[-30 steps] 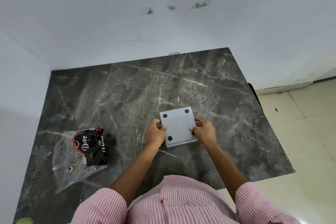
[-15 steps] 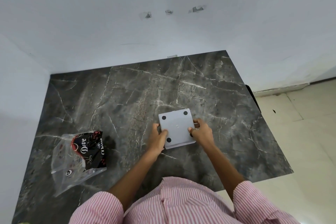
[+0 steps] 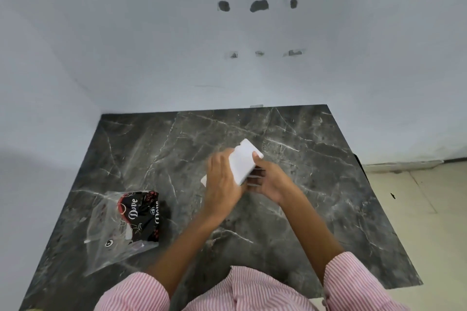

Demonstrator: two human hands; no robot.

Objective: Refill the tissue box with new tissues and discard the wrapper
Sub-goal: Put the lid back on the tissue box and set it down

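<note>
Home corner: marble table (image 3: pixel 316 184), tiled floor (image 3: pixel 429 209) (bare walls)

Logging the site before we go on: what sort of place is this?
Likely a plain room in a home, though I can't be sure. A dark marble-look table sits in a corner of bare white walls with patched holes, beside a pale tiled floor. No other furniture shows.

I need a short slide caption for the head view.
Both hands hold a white box above a marble table; wrapper lies left.
</note>
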